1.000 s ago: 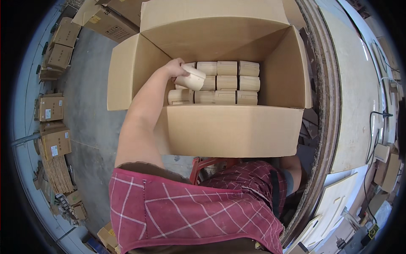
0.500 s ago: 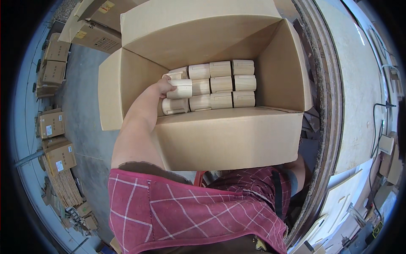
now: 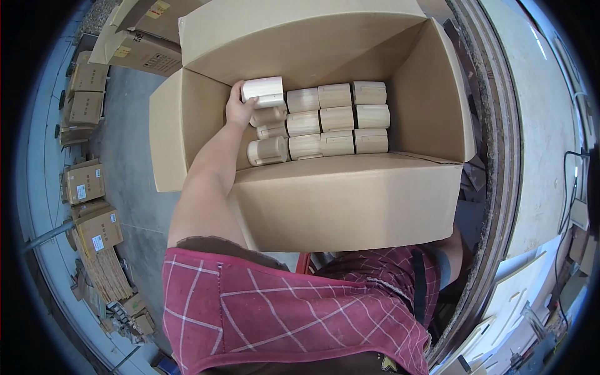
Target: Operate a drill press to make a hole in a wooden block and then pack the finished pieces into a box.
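Observation:
My left hand (image 3: 240,107) reaches into a large open cardboard box (image 3: 344,203) and is closed on the left end of a pale wooden cylinder-like block (image 3: 265,89). That block is held at the far left corner, raised above others of its kind. Below it, another block (image 3: 269,116) is partly covered by my fingers. Nearest to me in the left column lies a rounded block (image 3: 267,152). Further right, several similar wooden blocks (image 3: 337,119) lie in close rows with grooves in their faces. My right hand is out of sight; only part of that arm (image 3: 459,253) shows beside the box.
Raised flaps (image 3: 300,28) surround the box. On the right stand the edges of stacked boards (image 3: 500,187) and a pale worktop (image 3: 531,156). More cartons (image 3: 97,228) line the left wall across the grey floor (image 3: 134,156), and others (image 3: 147,53) stand at the far left.
My left hand has moved away from me with the wooden block, from the middle of the left column to its far end. The view has shifted slightly.

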Motion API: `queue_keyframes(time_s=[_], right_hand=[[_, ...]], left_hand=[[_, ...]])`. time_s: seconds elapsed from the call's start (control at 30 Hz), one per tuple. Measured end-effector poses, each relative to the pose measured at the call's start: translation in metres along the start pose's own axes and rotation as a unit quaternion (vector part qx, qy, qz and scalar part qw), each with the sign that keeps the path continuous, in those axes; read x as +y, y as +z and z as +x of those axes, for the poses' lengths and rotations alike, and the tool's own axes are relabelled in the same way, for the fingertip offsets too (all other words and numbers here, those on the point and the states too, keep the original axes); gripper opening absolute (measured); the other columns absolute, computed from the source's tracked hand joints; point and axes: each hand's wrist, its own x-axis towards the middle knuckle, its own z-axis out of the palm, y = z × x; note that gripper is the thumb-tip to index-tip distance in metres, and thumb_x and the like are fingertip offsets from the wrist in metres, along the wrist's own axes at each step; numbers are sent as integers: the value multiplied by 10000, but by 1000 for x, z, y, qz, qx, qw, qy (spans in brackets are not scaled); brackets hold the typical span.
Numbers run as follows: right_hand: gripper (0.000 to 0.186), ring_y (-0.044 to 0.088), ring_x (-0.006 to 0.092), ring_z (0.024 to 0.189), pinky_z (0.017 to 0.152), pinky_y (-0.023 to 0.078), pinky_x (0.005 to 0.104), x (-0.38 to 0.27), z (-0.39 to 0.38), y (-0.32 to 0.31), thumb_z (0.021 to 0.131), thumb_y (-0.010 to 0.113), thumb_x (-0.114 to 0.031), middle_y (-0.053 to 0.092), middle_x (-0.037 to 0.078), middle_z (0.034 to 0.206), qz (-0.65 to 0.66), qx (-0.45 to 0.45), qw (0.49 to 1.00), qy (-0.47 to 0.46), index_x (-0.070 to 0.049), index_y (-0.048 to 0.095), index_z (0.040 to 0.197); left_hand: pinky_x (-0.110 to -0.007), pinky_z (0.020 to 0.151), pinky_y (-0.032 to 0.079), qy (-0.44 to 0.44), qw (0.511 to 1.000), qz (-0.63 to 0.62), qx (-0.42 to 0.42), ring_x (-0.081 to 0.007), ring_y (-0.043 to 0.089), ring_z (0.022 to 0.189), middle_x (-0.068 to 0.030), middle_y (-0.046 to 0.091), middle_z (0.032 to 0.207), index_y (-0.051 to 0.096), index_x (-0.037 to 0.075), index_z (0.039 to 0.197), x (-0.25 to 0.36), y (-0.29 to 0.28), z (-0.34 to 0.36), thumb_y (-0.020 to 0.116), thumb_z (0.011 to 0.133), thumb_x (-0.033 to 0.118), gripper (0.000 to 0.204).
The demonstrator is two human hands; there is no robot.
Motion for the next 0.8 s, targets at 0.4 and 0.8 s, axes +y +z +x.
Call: queue_keyframes(time_s=[0.4,0.8], right_hand=[[198,423,112,609,513,343,258,-23,-20,22,805,633,-160,460,18,718,21,16,999,31,-94,472,898],[328,496,174,739,630,400,312,-25,-18,27,786,662,-177,562,107,891,-58,20,998,21,-13,490,1012]], left_hand=[[-388,911,399,-207,943,248,-78,-337,500,1076,-229,496,1174,341,32,1263,-13,6,17,653,756,262,639],[-390,880,419,-223,941,225,-116,-321,504,1072,-244,478,1174,311,-72,1167,-20,4,-7,694,708,390,755]])
